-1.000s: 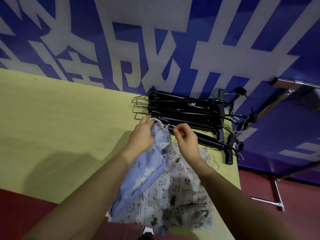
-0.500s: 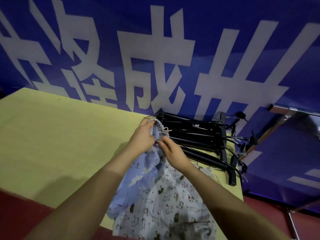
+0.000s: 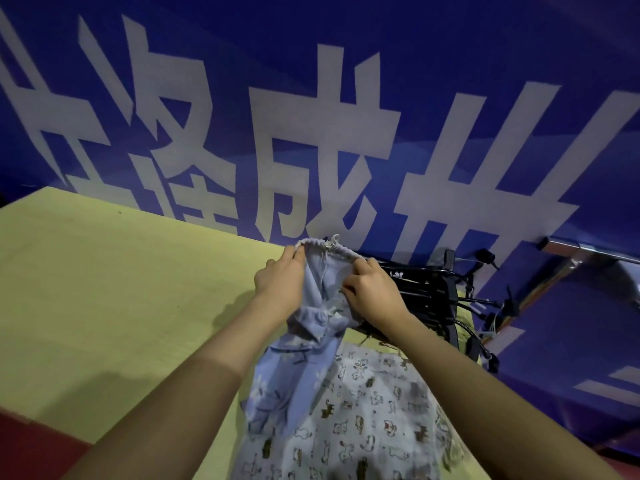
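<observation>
Stretching the waistband (image 3: 327, 250) of the blue trousers (image 3: 320, 299) open, I am drawing my left hand (image 3: 280, 284) and right hand (image 3: 372, 292) apart from their earlier huddle. Each is gripping an end above the bench (image 3: 121, 289), its far side, just left of the hangers (image 3: 433, 292).

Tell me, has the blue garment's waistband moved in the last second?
Yes. The waistband has risen: before it sat level with the black hangers; now it tops them, stretched wider.
</observation>
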`<state>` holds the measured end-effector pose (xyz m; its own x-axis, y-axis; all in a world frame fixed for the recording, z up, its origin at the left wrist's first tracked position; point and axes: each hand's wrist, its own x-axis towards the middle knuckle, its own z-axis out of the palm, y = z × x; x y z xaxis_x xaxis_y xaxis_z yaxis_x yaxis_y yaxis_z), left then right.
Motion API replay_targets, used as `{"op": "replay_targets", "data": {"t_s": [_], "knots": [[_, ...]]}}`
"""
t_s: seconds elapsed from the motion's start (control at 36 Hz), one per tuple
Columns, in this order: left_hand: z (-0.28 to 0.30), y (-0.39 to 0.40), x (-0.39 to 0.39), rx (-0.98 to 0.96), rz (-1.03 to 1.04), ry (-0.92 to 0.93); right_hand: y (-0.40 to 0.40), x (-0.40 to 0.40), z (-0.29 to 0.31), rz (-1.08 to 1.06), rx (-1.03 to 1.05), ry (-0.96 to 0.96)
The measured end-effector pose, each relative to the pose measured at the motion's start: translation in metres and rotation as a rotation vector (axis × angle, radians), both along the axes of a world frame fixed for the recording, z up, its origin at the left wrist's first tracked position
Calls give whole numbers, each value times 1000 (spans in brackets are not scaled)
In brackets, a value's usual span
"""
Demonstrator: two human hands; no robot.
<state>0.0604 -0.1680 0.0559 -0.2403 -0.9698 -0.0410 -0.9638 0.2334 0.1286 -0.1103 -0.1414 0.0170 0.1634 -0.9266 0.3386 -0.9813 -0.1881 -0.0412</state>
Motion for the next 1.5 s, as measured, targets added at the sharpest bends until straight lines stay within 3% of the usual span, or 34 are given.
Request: {"op": "replay_targets", "data": {"t_s": [0.14,0.25,0.31,0.44,0.56,0.61,0.69,0.75,0.92,1.25,1.39,1.5], "knots": [[-3,-4,-4,18,-52,130,-3,12,3,-83,97,-170],[-8,-9,-7,6,-69,196,-7,16,2,-90,198,-122],[-10,-11,-8,11,-44,184,-8,13,-3,-52,226,-205],[-15,-21,-7,37,34,147,-9,-4,-14,-16,36,-515],[-17,-28,-11,51,88,128,-22,-17,-21,-211,2,-601],[-18,-31,-14,58,110,118,-30,-26,-26,-326,148,-566],[-23,-36,-17,67,145,84,-36,-42,-41,-365,466,-304],[-29,-39,-19,81,157,71,-35,-49,-54,-345,534,-165],[-46,-50,-25,80,167,97,-45,-59,-72,-356,264,-118],[-67,-70,-51,63,94,128,-103,-82,-79,-283,386,227],[-69,-78,-53,74,81,146,-119,-89,-72,-250,469,211],[-69,-77,-51,74,70,140,-115,-90,-62,-241,402,223]]}}
